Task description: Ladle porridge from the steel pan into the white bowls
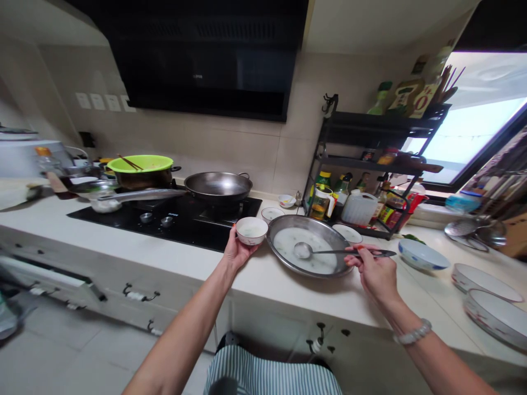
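Observation:
My left hand [237, 251] holds a small white bowl [251, 231] with pale liquid in it, just left of a wide metal basin [284, 262]. Whitish soup with small bits fills much of the basin. My right hand [374, 270] grips the dark handle of a ladle [303, 250], whose metal head rests in the soup. Behind the basin's left rim stands another small bowl [272, 214], and a further bowl [348, 233] is partly hidden behind its right rim.
A wok [218, 185] and a pot under a lime-green basin [140, 163] stand on the black stove [185, 229]. A black rack [381, 163] holds bottles behind the basin. More bowls [423, 254] lie to the right; a range hood [206, 60] hangs above.

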### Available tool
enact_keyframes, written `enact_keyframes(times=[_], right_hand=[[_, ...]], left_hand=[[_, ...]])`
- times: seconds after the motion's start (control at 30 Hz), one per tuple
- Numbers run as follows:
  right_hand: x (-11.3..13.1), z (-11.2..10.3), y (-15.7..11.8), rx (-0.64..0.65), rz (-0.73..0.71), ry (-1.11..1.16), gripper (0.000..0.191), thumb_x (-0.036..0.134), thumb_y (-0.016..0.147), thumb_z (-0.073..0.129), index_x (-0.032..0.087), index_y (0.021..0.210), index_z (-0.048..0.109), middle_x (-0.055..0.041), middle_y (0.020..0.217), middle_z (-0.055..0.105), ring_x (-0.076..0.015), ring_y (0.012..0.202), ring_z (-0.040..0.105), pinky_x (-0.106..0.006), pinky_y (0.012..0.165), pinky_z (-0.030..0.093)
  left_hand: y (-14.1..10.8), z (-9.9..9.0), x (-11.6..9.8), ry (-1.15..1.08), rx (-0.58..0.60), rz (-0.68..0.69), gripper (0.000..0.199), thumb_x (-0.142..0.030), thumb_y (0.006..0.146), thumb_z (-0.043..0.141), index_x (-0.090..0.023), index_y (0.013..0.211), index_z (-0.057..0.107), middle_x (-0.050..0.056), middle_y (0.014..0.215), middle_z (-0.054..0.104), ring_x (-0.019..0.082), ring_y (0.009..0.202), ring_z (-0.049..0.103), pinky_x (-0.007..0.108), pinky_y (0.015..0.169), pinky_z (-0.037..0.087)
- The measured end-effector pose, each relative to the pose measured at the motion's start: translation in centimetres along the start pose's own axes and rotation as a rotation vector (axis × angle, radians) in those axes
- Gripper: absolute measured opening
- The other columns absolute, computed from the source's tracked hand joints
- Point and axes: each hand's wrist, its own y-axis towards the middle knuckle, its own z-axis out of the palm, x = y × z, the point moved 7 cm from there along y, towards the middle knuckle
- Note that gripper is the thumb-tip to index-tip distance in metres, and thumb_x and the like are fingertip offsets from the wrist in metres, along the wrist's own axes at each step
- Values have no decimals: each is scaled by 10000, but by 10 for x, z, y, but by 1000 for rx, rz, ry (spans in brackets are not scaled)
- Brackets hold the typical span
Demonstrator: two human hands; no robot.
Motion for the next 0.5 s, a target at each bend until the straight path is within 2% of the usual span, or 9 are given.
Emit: enact_keyframes(times=[0.23, 0.5], right_hand=[[0, -3, 9, -33, -19, 90, 323, 340, 603, 832, 117, 746, 647, -73, 674, 695, -140, 444, 632, -224, 425, 545], [3, 1, 11, -48, 20, 141, 279, 266, 544, 819, 125, 702, 637, -72, 637, 687, -134, 428, 615, -215, 407, 527]], left_hand=[[0, 0, 0, -4, 4, -4, 589, -571, 928, 459, -190, 1375, 509, 158, 1169, 671, 279, 946, 689, 405, 707, 611], [1, -1, 1, -5, 8, -4, 582, -572, 933, 447, -200, 1376, 505, 151, 1165, 673, 282, 952, 689, 414, 709, 614]])
